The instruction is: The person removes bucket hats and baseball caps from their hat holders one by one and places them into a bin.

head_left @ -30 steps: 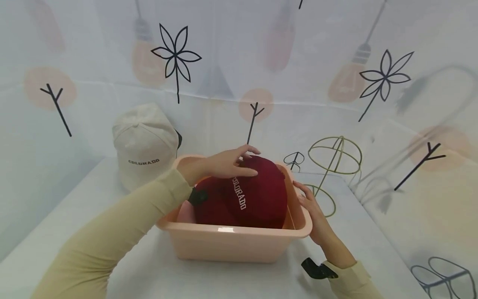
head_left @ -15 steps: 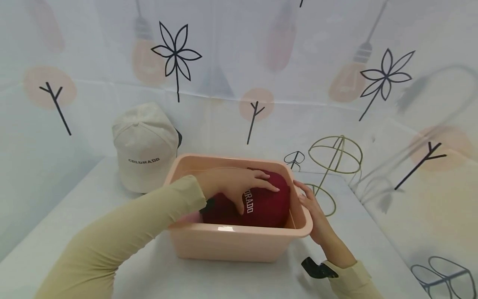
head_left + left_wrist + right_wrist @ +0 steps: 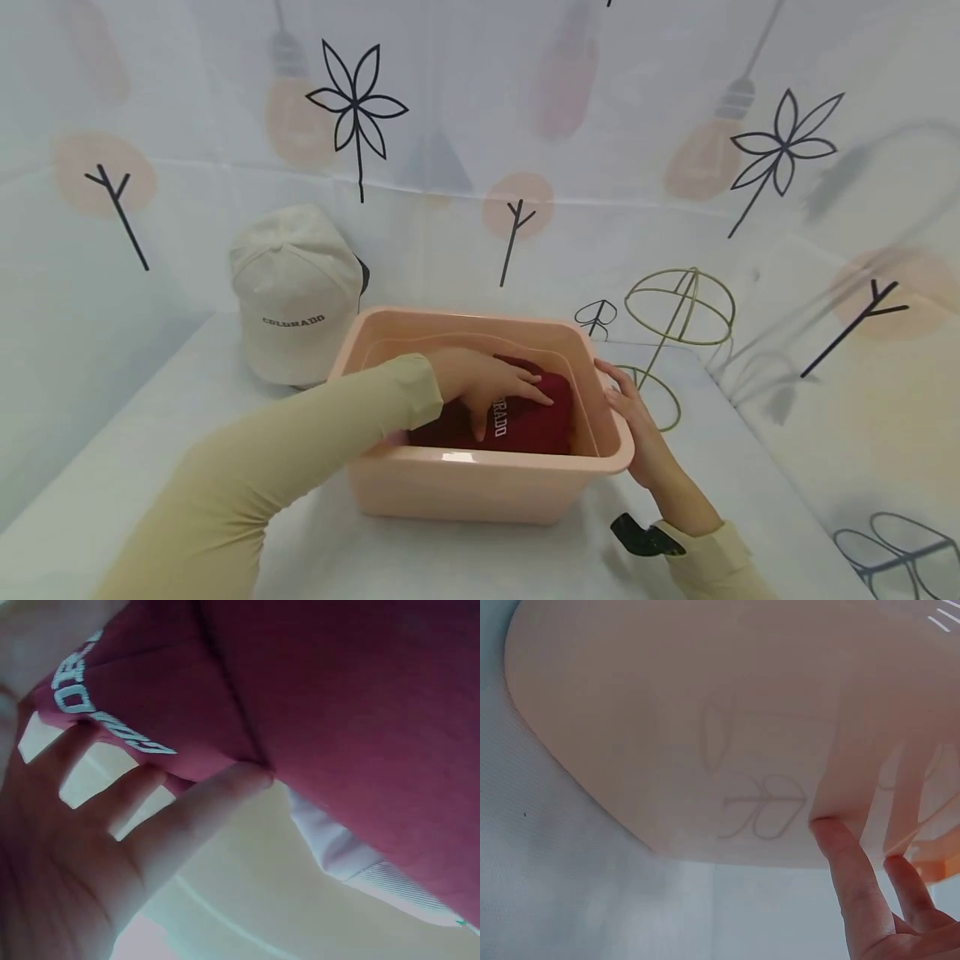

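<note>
A dark red cap with white COLORADO lettering lies inside a peach plastic basin. My left hand is over it, fingers spread and resting on the crown; in the left wrist view its extended fingers touch the red cloth near the lettering. A pale cloth piece with a ribbed band shows beyond the cap. My right hand is at the basin's right side, and in the right wrist view extended fingertips touch the basin's outer wall.
A cream COLORADO cap stands on the white table, left of and behind the basin. A gold wire stand stands behind my right hand. A patterned white cloth hangs behind. A black strap sits at my right cuff.
My left hand has moved right and down over the red cap, and the cap now sits lower in the basin. The right hand has stayed at the basin's side.
</note>
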Demonstrator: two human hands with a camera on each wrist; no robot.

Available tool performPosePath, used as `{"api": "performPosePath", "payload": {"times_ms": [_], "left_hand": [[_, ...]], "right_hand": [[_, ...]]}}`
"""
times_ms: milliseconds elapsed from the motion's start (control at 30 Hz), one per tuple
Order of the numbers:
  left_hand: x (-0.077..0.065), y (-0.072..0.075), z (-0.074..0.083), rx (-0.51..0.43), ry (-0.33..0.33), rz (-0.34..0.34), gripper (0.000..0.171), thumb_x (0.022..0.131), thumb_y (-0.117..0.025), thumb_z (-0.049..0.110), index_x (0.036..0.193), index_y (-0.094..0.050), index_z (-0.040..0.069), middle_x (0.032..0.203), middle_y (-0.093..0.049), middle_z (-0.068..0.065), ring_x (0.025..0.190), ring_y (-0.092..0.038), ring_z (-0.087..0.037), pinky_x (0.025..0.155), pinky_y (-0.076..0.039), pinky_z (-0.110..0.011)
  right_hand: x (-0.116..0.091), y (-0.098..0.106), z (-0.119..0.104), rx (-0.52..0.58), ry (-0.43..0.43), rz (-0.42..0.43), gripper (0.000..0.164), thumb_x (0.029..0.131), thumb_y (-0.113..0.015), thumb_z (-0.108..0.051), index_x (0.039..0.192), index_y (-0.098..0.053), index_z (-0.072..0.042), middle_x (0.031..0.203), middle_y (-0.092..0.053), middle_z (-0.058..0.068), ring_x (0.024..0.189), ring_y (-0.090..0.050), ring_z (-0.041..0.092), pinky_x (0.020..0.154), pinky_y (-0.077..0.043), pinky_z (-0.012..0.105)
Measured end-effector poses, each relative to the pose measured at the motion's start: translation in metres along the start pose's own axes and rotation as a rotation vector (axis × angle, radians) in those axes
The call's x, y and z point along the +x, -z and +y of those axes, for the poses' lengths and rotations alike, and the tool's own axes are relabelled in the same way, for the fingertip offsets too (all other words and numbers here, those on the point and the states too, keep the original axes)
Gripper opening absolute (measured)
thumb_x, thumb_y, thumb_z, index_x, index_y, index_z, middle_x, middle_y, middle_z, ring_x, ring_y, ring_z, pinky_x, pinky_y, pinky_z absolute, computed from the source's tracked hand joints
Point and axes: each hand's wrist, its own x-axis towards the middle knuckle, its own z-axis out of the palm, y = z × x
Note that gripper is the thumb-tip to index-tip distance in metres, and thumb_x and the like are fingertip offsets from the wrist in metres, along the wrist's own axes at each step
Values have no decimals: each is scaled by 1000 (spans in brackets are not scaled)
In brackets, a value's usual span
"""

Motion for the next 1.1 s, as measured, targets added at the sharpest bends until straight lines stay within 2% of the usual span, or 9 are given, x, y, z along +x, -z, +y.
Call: {"api": "performPosePath", "payload": {"times_ms": [100,200,367,533,700,833,900,1000,1100], "left_hand": [[6,2,4,35,9,-89,98,69,-81,29,148,-24,28,154,-17,0,140,-11,-14,111,-14,-32],[9,2,6,40,31,-138,98,70,-80,29,149,-22,30,154,-17,0,140,-11,-13,111,-15,-35],[10,2,6,42,60,-165,98,72,-79,30,149,-18,32,154,-17,0,140,-11,-14,111,-16,-39],[3,3,8,32,91,-131,95,74,-78,30,149,-19,33,151,-24,1,138,-17,-13,110,-18,-32],[-17,10,8,-68,120,-44,88,74,-79,26,146,-28,33,143,-39,5,130,-32,-11,106,-27,-26],[-39,17,7,-172,130,40,74,78,-76,23,143,-39,27,137,-46,5,123,-39,-12,103,-32,-27],[-50,21,7,-235,121,111,65,80,-74,20,139,-46,21,133,-49,1,121,-41,-16,102,-33,-30],[-67,27,8,-299,130,252,53,81,-72,19,131,-54,21,123,-56,2,114,-48,-17,96,-39,-32],[-84,33,9,-279,132,393,47,80,-72,23,125,-59,24,114,-60,9,104,-54,-13,90,-43,-29]], "right_hand": [[0,2,-1,2,0,-2,48,99,-34,-32,144,-22,-21,141,-25,12,115,-42,20,86,-47,27],[0,3,-1,7,0,-4,47,99,-34,-32,144,-23,-22,140,-26,12,114,-44,18,85,-47,27],[1,3,0,15,5,0,46,99,-34,-32,143,-24,-23,140,-26,12,113,-45,17,84,-48,27],[0,2,1,15,9,-11,47,99,-34,-32,143,-23,-21,140,-25,13,114,-45,19,85,-48,28],[-1,2,2,16,15,-8,46,100,-33,-32,143,-23,-21,139,-26,12,114,-44,18,85,-47,27],[-1,1,3,22,22,-10,46,100,-33,-32,143,-24,-21,139,-26,11,114,-43,17,85,-47,26],[-1,1,3,23,24,-11,45,100,-32,-31,143,-24,-22,139,-26,10,114,-43,17,86,-46,26],[-1,1,4,17,24,-8,45,100,-32,-32,143,-24,-22,138,-27,9,114,-43,16,86,-46,26],[0,1,3,10,30,-9,45,100,-32,-32,143,-24,-21,138,-28,7,115,-42,17,86,-46,25]]}}
